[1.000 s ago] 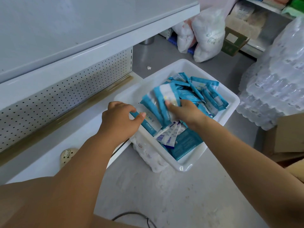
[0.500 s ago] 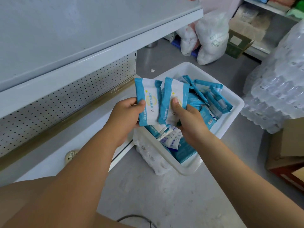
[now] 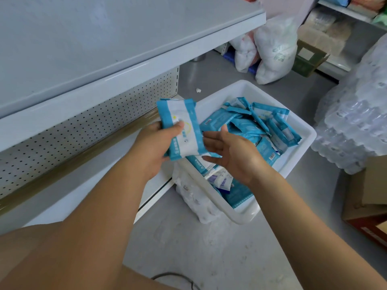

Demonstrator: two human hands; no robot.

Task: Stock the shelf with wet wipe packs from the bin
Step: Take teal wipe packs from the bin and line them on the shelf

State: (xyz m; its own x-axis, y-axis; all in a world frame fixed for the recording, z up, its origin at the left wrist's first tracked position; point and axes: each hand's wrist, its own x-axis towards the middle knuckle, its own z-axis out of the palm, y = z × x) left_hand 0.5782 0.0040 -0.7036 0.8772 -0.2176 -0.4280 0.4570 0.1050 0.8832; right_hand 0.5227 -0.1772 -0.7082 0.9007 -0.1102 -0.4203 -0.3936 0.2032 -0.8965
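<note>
My left hand (image 3: 154, 143) grips blue-and-white wet wipe packs (image 3: 184, 126), stacked together and held upright above the near left corner of the white bin (image 3: 301, 147). My right hand (image 3: 232, 151) hovers just right of them with fingers spread, holding nothing; its fingertips are close to the packs' edge. Several more blue packs (image 3: 251, 130) lie jumbled inside the bin, which stands on the grey floor. The low white shelf (image 3: 88, 185) with its perforated back panel is at the left, under my left arm.
An upper shelf board (image 3: 104, 49) overhangs at the top left. Shrink-wrapped water bottles (image 3: 356, 122) stand right of the bin, cardboard boxes (image 3: 368, 197) at the right edge, white sacks (image 3: 274, 51) behind. A plastic-wrapped bundle (image 3: 194, 197) lies against the bin's near side.
Both hands lifted packs out of the bin. The pack from my right hand now sits with the other in my left hand, and my right hand has let go and opened.
</note>
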